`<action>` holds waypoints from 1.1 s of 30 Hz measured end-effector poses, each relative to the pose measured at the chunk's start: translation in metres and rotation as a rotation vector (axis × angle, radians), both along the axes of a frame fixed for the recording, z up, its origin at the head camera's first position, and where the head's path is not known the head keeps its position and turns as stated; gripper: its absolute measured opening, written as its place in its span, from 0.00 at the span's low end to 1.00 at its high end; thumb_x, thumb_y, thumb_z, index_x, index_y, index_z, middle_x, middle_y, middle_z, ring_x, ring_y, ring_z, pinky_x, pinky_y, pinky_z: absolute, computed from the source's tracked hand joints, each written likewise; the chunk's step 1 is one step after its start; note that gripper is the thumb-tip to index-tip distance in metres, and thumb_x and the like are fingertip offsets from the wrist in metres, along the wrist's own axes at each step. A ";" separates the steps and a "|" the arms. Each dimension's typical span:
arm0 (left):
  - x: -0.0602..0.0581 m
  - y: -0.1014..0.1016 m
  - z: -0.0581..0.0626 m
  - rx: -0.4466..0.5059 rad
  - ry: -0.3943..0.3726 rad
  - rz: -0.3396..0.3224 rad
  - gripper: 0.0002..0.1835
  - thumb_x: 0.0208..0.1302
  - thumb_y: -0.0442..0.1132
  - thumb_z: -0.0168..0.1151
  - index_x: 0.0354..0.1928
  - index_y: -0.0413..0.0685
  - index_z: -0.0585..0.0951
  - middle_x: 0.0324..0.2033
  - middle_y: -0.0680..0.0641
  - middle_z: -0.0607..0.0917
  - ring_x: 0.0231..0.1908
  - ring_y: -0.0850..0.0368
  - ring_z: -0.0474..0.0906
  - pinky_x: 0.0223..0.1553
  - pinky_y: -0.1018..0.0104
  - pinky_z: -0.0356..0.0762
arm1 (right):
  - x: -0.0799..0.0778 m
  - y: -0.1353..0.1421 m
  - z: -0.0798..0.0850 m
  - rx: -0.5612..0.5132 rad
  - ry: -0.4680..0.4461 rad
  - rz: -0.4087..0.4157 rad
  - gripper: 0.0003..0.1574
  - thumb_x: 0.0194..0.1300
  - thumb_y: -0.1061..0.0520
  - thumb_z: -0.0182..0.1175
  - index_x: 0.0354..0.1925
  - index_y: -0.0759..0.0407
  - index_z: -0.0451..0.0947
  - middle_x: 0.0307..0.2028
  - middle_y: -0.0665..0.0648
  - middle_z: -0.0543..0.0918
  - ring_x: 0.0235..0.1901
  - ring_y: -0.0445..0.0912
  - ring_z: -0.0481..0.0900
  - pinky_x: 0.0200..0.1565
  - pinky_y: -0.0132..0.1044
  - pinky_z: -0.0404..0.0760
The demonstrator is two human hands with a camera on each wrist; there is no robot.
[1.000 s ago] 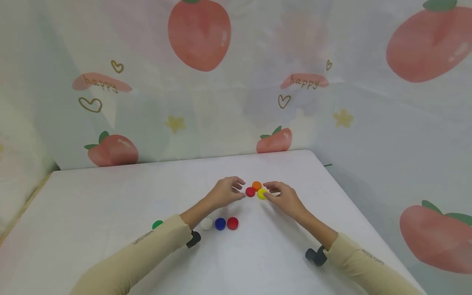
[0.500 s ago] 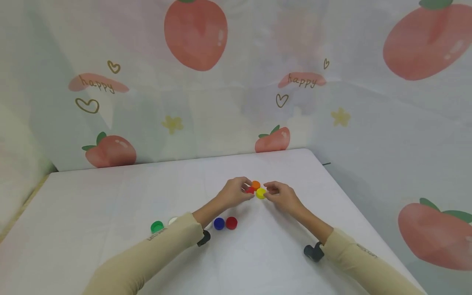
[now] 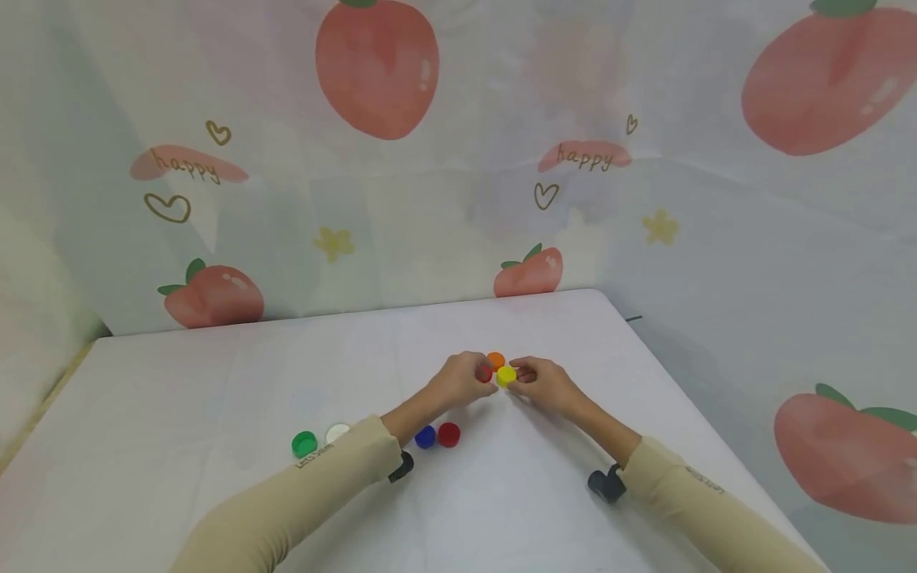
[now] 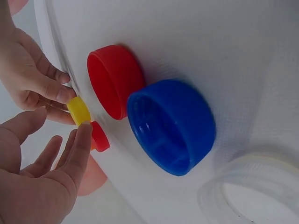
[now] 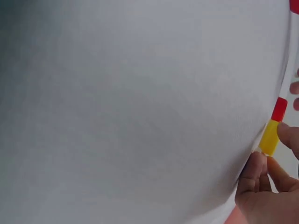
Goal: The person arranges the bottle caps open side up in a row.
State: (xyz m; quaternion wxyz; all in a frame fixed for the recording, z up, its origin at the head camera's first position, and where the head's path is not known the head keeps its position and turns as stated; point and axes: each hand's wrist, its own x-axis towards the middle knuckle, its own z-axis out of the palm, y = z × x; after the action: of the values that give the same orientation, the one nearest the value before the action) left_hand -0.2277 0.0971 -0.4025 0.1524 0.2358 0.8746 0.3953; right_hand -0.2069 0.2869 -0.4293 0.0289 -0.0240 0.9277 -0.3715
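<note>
Three bottle caps sit close together toward the far right of the table: an orange cap [image 3: 496, 361], a red cap [image 3: 485, 374] and a yellow cap [image 3: 506, 376]. My right hand [image 3: 548, 385] pinches the yellow cap between thumb and fingers, as the right wrist view also shows. My left hand [image 3: 462, 379] reaches round the red cap from the left. In the left wrist view its fingers are spread, one fingertip [image 4: 85, 128] right at the red cap's edge and the thumb [image 4: 32, 119] apart from it. The left fingers partly cover the red cap in the head view.
Nearer on the white table [image 3: 215, 382] lie a second red cap [image 3: 449, 434], a blue cap [image 3: 426, 437], a whitish cap [image 3: 337, 432] and a green cap [image 3: 304, 444]. The left sleeve [image 3: 308, 485] passes close over this row. A printed curtain [image 3: 401, 199] hangs behind.
My left hand has moved right, from beside the red cap to round it. The right hand stays at the yellow cap. The whitish cap now shows left of the sleeve.
</note>
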 end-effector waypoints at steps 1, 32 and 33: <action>0.000 0.000 0.000 -0.005 -0.003 -0.002 0.18 0.58 0.37 0.67 0.49 0.39 0.78 0.34 0.49 0.81 0.32 0.58 0.76 0.35 0.70 0.78 | -0.001 0.001 0.001 0.004 -0.011 0.007 0.24 0.59 0.60 0.65 0.53 0.67 0.75 0.38 0.56 0.81 0.39 0.47 0.77 0.44 0.38 0.78; 0.001 -0.003 -0.002 -0.100 -0.067 -0.032 0.14 0.56 0.34 0.68 0.44 0.40 0.79 0.33 0.49 0.80 0.32 0.57 0.75 0.37 0.68 0.78 | 0.009 -0.013 -0.001 -0.063 -0.061 0.187 0.16 0.58 0.61 0.65 0.45 0.65 0.76 0.34 0.52 0.79 0.36 0.45 0.77 0.42 0.34 0.79; 0.001 -0.004 -0.002 -0.090 -0.070 -0.035 0.13 0.56 0.34 0.68 0.44 0.40 0.79 0.33 0.49 0.80 0.32 0.57 0.75 0.37 0.68 0.78 | 0.010 -0.013 0.000 -0.065 -0.060 0.184 0.16 0.58 0.61 0.65 0.45 0.64 0.76 0.35 0.52 0.80 0.36 0.45 0.78 0.42 0.34 0.79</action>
State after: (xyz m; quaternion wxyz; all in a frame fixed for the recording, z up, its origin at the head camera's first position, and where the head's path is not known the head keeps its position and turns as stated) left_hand -0.2271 0.0934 -0.4049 0.2001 0.2300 0.8814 0.3609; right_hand -0.1968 0.2734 -0.4295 0.0902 -0.0990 0.9076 -0.3980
